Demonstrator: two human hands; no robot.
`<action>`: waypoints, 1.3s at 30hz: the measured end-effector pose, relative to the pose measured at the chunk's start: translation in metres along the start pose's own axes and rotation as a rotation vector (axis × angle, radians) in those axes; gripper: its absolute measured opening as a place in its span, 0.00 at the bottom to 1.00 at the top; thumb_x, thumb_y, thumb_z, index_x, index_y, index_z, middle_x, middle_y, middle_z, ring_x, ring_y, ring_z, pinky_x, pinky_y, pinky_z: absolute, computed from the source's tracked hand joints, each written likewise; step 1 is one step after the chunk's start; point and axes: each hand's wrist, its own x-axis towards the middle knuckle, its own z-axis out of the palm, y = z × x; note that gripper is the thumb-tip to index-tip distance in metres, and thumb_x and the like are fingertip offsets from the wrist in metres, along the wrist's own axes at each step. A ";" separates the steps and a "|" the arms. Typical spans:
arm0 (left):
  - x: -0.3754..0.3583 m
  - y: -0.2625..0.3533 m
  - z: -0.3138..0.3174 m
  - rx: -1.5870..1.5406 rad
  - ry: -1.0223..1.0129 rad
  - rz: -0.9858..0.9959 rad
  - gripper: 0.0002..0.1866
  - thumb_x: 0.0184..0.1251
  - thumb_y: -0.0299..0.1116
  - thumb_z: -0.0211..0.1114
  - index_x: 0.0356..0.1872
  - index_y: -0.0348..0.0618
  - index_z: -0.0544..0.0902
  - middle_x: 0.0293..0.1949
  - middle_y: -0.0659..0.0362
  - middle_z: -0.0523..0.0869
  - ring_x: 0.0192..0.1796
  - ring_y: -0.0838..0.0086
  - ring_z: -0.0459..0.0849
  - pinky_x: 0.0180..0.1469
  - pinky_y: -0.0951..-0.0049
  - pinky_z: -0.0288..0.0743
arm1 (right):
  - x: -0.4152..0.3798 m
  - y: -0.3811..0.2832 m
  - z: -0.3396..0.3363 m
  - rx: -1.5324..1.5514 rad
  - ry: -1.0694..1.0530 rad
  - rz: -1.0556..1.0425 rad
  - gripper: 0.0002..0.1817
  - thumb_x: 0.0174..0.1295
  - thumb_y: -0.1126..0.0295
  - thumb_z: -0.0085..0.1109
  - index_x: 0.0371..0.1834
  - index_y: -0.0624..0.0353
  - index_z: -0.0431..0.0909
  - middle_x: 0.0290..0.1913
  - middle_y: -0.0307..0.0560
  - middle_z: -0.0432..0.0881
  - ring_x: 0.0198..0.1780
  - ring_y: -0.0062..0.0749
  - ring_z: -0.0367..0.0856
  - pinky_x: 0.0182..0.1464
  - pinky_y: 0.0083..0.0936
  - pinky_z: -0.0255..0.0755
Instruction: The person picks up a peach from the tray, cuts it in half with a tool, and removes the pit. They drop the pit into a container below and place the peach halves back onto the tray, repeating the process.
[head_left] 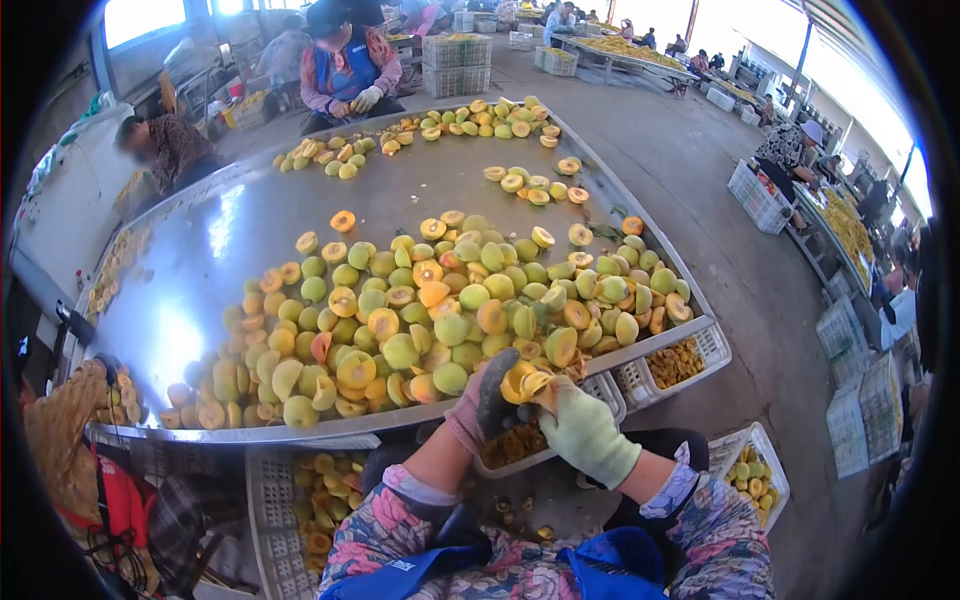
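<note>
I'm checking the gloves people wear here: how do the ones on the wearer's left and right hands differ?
Colour: the left glove is dark over the fingers and pink toward the wrist; the right glove is pale yellowish green.
Pattern: the left glove is two-toned, the right glove looks plain.
Shared: both are at the yellow cut fruit.

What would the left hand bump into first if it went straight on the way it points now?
Apart from the yellow fruit piece it touches, the left hand would probably meet the fruit pile on the metal table, though one view leaves its height unclear.
</note>
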 end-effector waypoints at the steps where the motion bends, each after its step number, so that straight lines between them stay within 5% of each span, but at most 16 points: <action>1: -0.002 0.000 0.004 -0.025 0.091 0.002 0.27 0.72 0.58 0.57 0.48 0.41 0.81 0.27 0.58 0.84 0.18 0.73 0.76 0.16 0.80 0.64 | -0.001 -0.003 0.003 0.127 0.061 0.113 0.15 0.66 0.70 0.58 0.52 0.61 0.69 0.30 0.51 0.83 0.27 0.39 0.85 0.26 0.35 0.77; 2: -0.002 -0.001 0.003 -0.025 0.093 -0.001 0.27 0.72 0.58 0.57 0.48 0.41 0.81 0.27 0.58 0.84 0.18 0.73 0.76 0.16 0.80 0.64 | -0.002 -0.005 0.001 0.130 0.059 0.116 0.15 0.66 0.70 0.58 0.52 0.61 0.69 0.30 0.51 0.83 0.27 0.39 0.85 0.26 0.35 0.77; 4: -0.001 -0.002 -0.003 0.035 -0.061 0.072 0.28 0.75 0.59 0.50 0.47 0.41 0.82 0.27 0.59 0.84 0.23 0.75 0.81 0.20 0.77 0.71 | 0.003 -0.020 -0.016 0.977 -0.128 0.725 0.14 0.69 0.71 0.57 0.53 0.60 0.68 0.28 0.43 0.80 0.25 0.25 0.80 0.25 0.25 0.73; 7: 0.004 -0.013 -0.006 0.442 -0.144 0.480 0.25 0.78 0.54 0.49 0.53 0.42 0.81 0.36 0.54 0.87 0.34 0.74 0.84 0.36 0.76 0.79 | -0.018 -0.009 -0.004 1.145 -0.101 0.707 0.12 0.70 0.70 0.57 0.52 0.58 0.68 0.28 0.37 0.76 0.25 0.18 0.75 0.23 0.19 0.70; 11: -0.008 -0.009 -0.014 0.797 -0.263 0.605 0.19 0.78 0.44 0.55 0.55 0.40 0.81 0.43 0.54 0.87 0.44 0.71 0.85 0.50 0.70 0.80 | -0.037 -0.006 -0.008 1.217 -0.068 0.687 0.08 0.71 0.73 0.55 0.49 0.55 0.67 0.28 0.38 0.75 0.22 0.20 0.74 0.19 0.22 0.68; 13: -0.006 -0.014 -0.028 0.019 -0.409 -0.001 0.17 0.68 0.31 0.67 0.56 0.39 0.80 0.45 0.54 0.87 0.47 0.65 0.86 0.52 0.66 0.80 | -0.038 -0.003 -0.020 1.315 -0.015 0.725 0.08 0.71 0.73 0.55 0.48 0.55 0.67 0.27 0.38 0.74 0.21 0.21 0.72 0.18 0.22 0.67; 14: -0.017 -0.017 -0.034 0.028 -0.415 0.003 0.17 0.68 0.31 0.67 0.56 0.39 0.80 0.45 0.54 0.87 0.47 0.65 0.86 0.52 0.66 0.80 | -0.039 -0.002 -0.025 1.411 0.022 0.780 0.08 0.71 0.73 0.55 0.47 0.54 0.67 0.27 0.38 0.73 0.20 0.22 0.71 0.18 0.23 0.67; 16: -0.044 -0.016 -0.044 1.239 -0.062 1.101 0.22 0.57 0.22 0.73 0.55 0.41 0.81 0.46 0.52 0.87 0.48 0.61 0.86 0.52 0.64 0.81 | -0.039 -0.003 -0.039 1.413 0.079 0.771 0.07 0.71 0.71 0.58 0.44 0.52 0.68 0.26 0.38 0.72 0.17 0.20 0.66 0.16 0.21 0.61; 20: -0.156 0.030 -0.036 1.626 0.468 1.007 0.16 0.61 0.27 0.71 0.51 0.43 0.84 0.46 0.51 0.86 0.47 0.56 0.87 0.50 0.59 0.82 | -0.048 0.017 -0.064 1.695 -0.459 0.859 0.07 0.70 0.67 0.60 0.42 0.49 0.71 0.23 0.36 0.69 0.15 0.14 0.57 0.16 0.15 0.50; 22: -0.192 0.038 -0.088 0.665 0.710 0.384 0.18 0.66 0.34 0.65 0.55 0.40 0.82 0.51 0.48 0.84 0.53 0.52 0.84 0.55 0.61 0.80 | -0.050 0.024 -0.063 1.772 -0.663 0.810 0.07 0.70 0.66 0.60 0.45 0.50 0.72 0.23 0.34 0.67 0.14 0.13 0.55 0.15 0.15 0.49; 23: -0.206 0.031 -0.115 0.666 0.721 0.381 0.18 0.66 0.34 0.65 0.55 0.40 0.82 0.51 0.48 0.84 0.53 0.52 0.84 0.55 0.61 0.80 | -0.051 0.023 -0.062 1.803 -0.693 0.772 0.08 0.70 0.66 0.60 0.47 0.52 0.73 0.23 0.34 0.66 0.15 0.12 0.54 0.15 0.14 0.48; 25: -0.227 0.019 -0.143 1.814 1.164 0.293 0.20 0.65 0.35 0.68 0.56 0.40 0.82 0.52 0.46 0.84 0.52 0.53 0.84 0.55 0.63 0.79 | -0.050 0.023 -0.060 1.805 -0.768 0.760 0.08 0.70 0.66 0.60 0.47 0.52 0.73 0.23 0.34 0.66 0.15 0.12 0.54 0.15 0.14 0.48; 26: -0.232 0.017 -0.139 1.818 1.175 0.283 0.20 0.65 0.35 0.68 0.56 0.40 0.82 0.52 0.46 0.84 0.52 0.53 0.84 0.55 0.63 0.79 | -0.047 0.023 -0.058 1.795 -0.837 0.747 0.09 0.70 0.66 0.60 0.47 0.53 0.72 0.23 0.34 0.66 0.15 0.12 0.54 0.15 0.14 0.48; 30: -0.190 0.014 -0.046 1.378 0.651 0.718 0.25 0.62 0.30 0.72 0.61 0.39 0.79 0.55 0.46 0.83 0.55 0.57 0.84 0.58 0.65 0.77 | -0.036 0.011 -0.050 1.737 -0.820 0.753 0.12 0.67 0.68 0.62 0.48 0.57 0.73 0.22 0.35 0.67 0.15 0.13 0.58 0.14 0.14 0.51; 34: -0.122 0.022 0.028 1.112 -0.089 0.565 0.33 0.67 0.31 0.69 0.73 0.41 0.68 0.61 0.53 0.80 0.55 0.73 0.82 0.59 0.67 0.76 | -0.028 0.009 -0.056 1.602 -0.845 0.825 0.12 0.64 0.71 0.60 0.48 0.60 0.74 0.22 0.37 0.69 0.16 0.14 0.61 0.14 0.14 0.51; 39: -0.040 0.024 0.023 0.679 -0.533 0.194 0.35 0.71 0.38 0.67 0.75 0.39 0.64 0.63 0.57 0.79 0.57 0.75 0.79 0.60 0.68 0.75 | -0.031 0.037 -0.062 1.871 -1.045 0.674 0.19 0.63 0.67 0.66 0.49 0.70 0.74 0.20 0.43 0.72 0.14 0.19 0.65 0.11 0.16 0.52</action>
